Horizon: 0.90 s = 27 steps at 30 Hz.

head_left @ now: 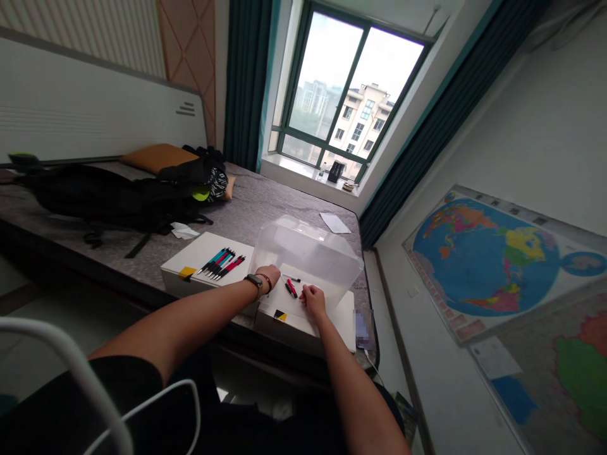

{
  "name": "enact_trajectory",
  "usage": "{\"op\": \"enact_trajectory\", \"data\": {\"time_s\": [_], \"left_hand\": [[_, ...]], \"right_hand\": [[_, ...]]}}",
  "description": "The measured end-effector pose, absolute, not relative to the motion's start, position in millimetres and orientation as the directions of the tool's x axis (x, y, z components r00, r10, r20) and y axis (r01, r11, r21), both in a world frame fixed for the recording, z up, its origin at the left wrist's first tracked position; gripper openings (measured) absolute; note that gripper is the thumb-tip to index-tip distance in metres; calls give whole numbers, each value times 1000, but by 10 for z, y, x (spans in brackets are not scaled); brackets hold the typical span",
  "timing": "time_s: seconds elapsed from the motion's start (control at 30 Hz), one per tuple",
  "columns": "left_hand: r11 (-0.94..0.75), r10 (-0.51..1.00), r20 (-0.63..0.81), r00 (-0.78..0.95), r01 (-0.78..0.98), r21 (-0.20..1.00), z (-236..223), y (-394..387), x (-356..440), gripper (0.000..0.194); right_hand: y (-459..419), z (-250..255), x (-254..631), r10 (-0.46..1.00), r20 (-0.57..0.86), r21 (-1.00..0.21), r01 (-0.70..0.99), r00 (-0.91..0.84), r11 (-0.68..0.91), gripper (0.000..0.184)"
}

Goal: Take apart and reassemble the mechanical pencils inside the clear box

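My left hand (269,277), with a dark watch and a bracelet at the wrist, is closed over the left part of the right-hand white box (339,318); what its fingers hold, if anything, is too small to make out. My right hand (313,300) is pinched above the same box, its fingertips likewise hiding any small thing. Between the hands lie red and black pen parts (291,288) and a short dark piece (294,280). On the left white box (183,256), several pens (222,263), blue, black and red, lie side by side.
A clear plastic bin (308,253) stands right behind the hands. A phone (363,328) with a cable lies right of the box. Black bags (109,196), a brown cushion (159,158) and papers (335,222) lie on the grey mattress (275,193). A white cable loops at lower left.
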<state>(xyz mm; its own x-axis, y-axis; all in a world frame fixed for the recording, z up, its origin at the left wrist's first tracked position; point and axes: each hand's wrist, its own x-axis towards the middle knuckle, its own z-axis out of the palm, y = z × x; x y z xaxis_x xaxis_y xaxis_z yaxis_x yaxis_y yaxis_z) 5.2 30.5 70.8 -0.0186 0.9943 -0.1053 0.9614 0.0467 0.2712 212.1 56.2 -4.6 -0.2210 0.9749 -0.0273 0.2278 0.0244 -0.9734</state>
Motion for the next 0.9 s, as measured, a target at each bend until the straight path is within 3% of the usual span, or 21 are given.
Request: {"op": "enact_trajectory", "data": {"time_s": [0.47,0.9], "left_hand": [[101,994,-66,-91,982,162,807,161,43,38],[155,979,-158,-128,973,169,691,251,18,38]], "right_hand": [[574,-100,2138,980,-23,-970,242,-198,26,34],[544,-52,2141,977,-11,-984,176,-214,28,35]]}}
